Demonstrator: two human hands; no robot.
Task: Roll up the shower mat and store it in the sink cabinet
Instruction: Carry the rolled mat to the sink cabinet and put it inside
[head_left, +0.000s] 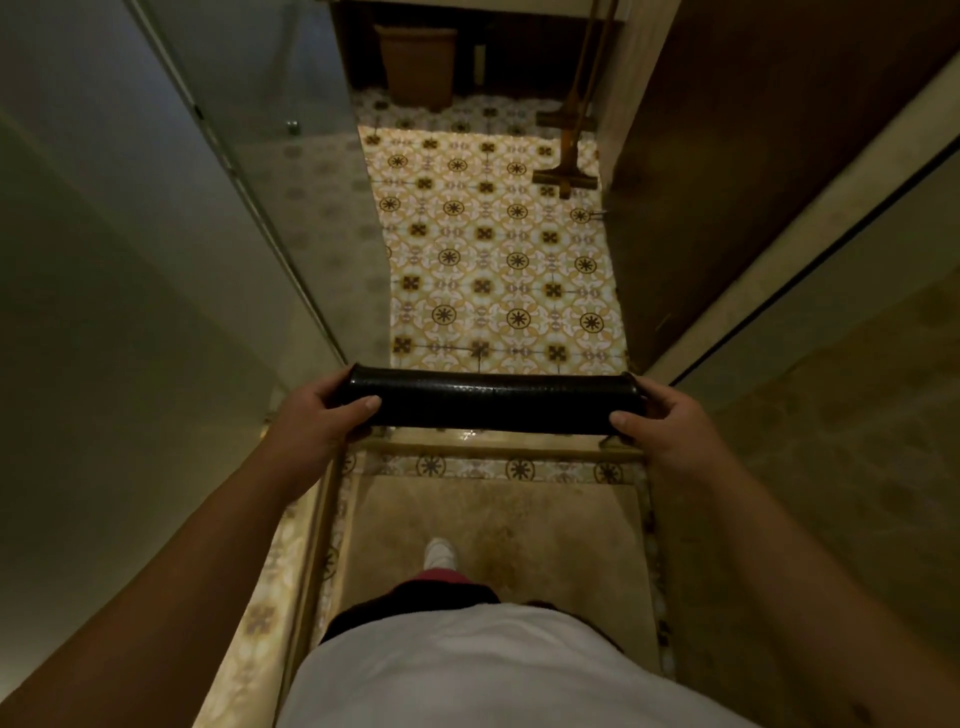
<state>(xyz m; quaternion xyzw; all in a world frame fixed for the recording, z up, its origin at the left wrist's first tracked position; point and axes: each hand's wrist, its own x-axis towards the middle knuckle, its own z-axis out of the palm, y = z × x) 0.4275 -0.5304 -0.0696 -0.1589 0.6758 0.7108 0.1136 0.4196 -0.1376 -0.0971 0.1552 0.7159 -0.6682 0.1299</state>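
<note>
The shower mat (493, 402) is a tight black roll held level in front of me, above the shower's low threshold (498, 447). My left hand (317, 415) grips its left end, thumb on top. My right hand (665, 421) grips its right end the same way. I stand on the plain beige shower floor (545, 519); one white shoe (440, 553) shows below the roll. No sink cabinet is clearly visible.
A glass shower panel (249, 156) runs along the left. A brown wooden door (753, 156) stands on the right. Patterned yellow floor tiles (493, 249) stretch ahead. A tan bin (418, 65) stands at the far end; two squeegee mops (566, 150) lean at the far right.
</note>
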